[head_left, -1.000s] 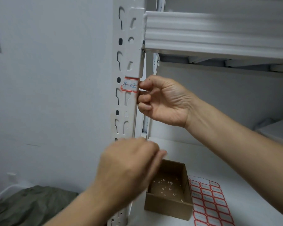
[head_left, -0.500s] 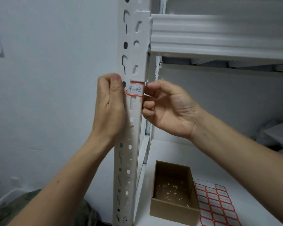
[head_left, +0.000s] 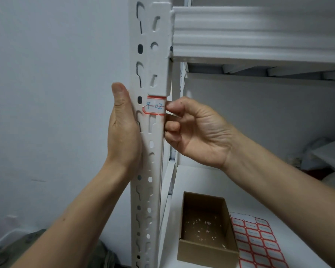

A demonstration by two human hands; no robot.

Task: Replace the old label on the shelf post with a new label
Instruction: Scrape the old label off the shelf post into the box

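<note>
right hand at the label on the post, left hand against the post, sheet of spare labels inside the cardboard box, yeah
No: the sheet of spare labels lies on the shelf to the right of the cardboard box, not inside it, as the head view shows. The right hand is at the label on the post and the left hand is against the post.
</note>
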